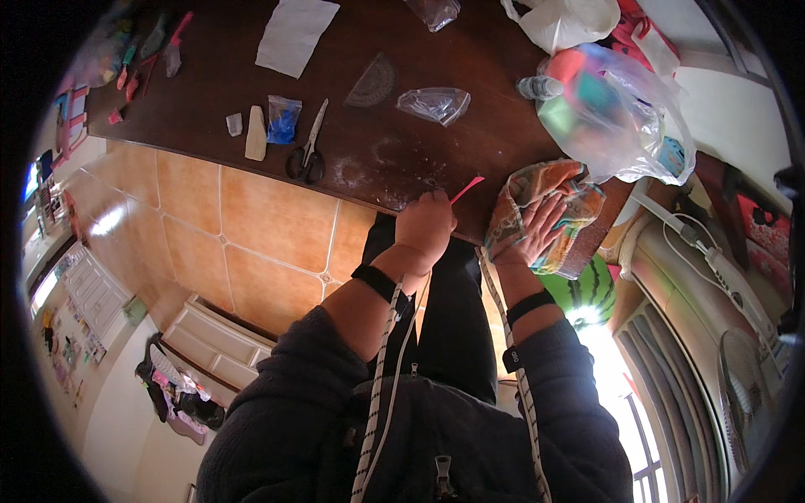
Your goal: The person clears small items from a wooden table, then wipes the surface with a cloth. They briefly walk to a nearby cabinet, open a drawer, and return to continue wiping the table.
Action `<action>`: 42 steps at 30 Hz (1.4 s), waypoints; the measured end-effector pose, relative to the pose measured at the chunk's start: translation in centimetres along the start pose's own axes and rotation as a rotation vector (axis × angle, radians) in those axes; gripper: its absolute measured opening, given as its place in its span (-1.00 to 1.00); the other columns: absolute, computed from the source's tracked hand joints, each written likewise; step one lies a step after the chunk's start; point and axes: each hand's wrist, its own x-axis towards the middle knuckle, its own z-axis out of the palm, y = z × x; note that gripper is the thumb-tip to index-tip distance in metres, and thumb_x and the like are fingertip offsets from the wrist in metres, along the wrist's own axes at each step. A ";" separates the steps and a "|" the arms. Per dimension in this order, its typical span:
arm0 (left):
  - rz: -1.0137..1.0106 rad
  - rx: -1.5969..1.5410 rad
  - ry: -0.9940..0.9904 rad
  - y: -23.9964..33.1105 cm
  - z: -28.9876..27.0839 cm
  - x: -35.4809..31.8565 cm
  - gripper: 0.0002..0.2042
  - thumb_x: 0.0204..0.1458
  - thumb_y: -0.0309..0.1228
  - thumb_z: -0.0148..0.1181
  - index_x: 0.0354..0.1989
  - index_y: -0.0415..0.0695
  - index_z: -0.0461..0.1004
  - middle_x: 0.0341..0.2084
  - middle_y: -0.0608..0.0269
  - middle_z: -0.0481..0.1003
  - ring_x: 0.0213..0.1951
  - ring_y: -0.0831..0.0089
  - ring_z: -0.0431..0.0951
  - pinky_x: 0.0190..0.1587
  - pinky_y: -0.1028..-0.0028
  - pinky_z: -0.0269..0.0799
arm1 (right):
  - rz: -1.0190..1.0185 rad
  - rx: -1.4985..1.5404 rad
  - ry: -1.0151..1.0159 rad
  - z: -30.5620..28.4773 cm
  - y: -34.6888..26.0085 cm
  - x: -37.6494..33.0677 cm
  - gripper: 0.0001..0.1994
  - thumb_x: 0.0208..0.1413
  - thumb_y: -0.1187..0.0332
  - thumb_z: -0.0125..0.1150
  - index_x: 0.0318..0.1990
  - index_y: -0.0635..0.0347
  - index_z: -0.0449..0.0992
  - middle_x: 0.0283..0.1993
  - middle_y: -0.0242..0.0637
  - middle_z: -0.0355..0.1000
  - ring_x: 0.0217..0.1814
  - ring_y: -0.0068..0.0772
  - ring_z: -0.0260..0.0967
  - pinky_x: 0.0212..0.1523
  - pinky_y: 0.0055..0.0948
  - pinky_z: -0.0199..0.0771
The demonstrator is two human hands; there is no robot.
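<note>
My left hand (426, 225) is closed at the table's near edge, around a thin pink stick (468, 189) with a flat, wider tip. The stick pokes out to the right; the rest of it is hidden in the fist. My right hand (537, 233) lies flat with fingers spread on a crumpled orange, green and white cloth (518, 191). White powdery smears and crumbs (348, 174) mark the dark table just beyond my left hand. Black-handled scissors (309, 155) lie to the left of them, blades pointing away.
On the dark brown table (218, 75) lie a white sheet (295, 35), a clear protractor (371, 82), a plastic bag (434, 105), a blue packet (283, 121) and a beige flat piece (256, 134). A bulging clear bag (616, 109) sits at right. Below is a watermelon-patterned round thing (594, 289).
</note>
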 end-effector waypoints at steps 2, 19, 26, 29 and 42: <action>-0.013 0.027 -0.017 0.1 0.1 0.2 -0.87 -0.12 -0.39 0.09 -0.44 -0.16 0.34 -0.49 0.06 0.44 -0.41 0.11 0.49 -0.38 0.22 0.42 | 0.008 -0.162 -0.025 0.3 0.0 0.0 -0.24 0.03 -0.08 -0.16 0.31 0.08 -0.21 0.40 -0.12 -0.44 0.43 -0.04 -0.56 0.30 0.03 -0.67; 0.027 0.062 0.133 -1.4 -1.4 -0.2 -0.84 -0.09 -0.37 0.08 -0.44 -0.19 0.30 -0.50 0.04 0.41 -0.52 0.09 0.48 -0.50 0.23 0.44 | 0.045 -0.235 -0.035 1.4 0.2 0.2 -0.24 0.04 -0.13 -0.20 0.31 0.07 -0.20 0.40 -0.17 -0.48 0.43 -0.08 -0.56 0.30 0.03 -0.61; 0.037 0.123 0.071 -1.7 -1.2 -0.1 -0.84 -0.11 -0.38 0.08 -0.44 -0.21 0.34 -0.50 0.01 0.44 -0.50 0.08 0.50 -0.47 0.25 0.46 | 0.020 -0.056 0.024 0.8 0.0 0.1 -0.23 0.04 -0.12 -0.20 0.31 0.10 -0.22 0.40 -0.15 -0.49 0.43 -0.06 -0.58 0.30 0.03 -0.64; 0.014 0.119 0.042 -1.7 -1.2 0.0 -0.84 -0.12 -0.39 0.08 -0.44 -0.22 0.34 -0.50 -0.01 0.44 -0.48 0.07 0.50 -0.44 0.24 0.46 | 0.002 -0.039 0.028 0.7 0.0 0.1 -0.23 0.03 -0.10 -0.17 0.31 0.10 -0.23 0.40 -0.14 -0.48 0.43 -0.04 -0.58 0.30 0.03 -0.64; 0.007 -0.409 -0.035 -3.9 -4.6 -0.7 -0.87 -0.15 -0.46 0.17 -0.42 -0.20 0.40 -0.54 0.13 0.49 -0.49 0.33 0.52 -0.43 0.47 0.39 | 0.076 -0.042 -0.020 1.1 -1.7 0.3 -0.23 0.00 -0.07 -0.12 0.31 0.06 -0.20 0.40 -0.10 -0.46 0.43 -0.05 -0.58 0.29 0.11 -0.61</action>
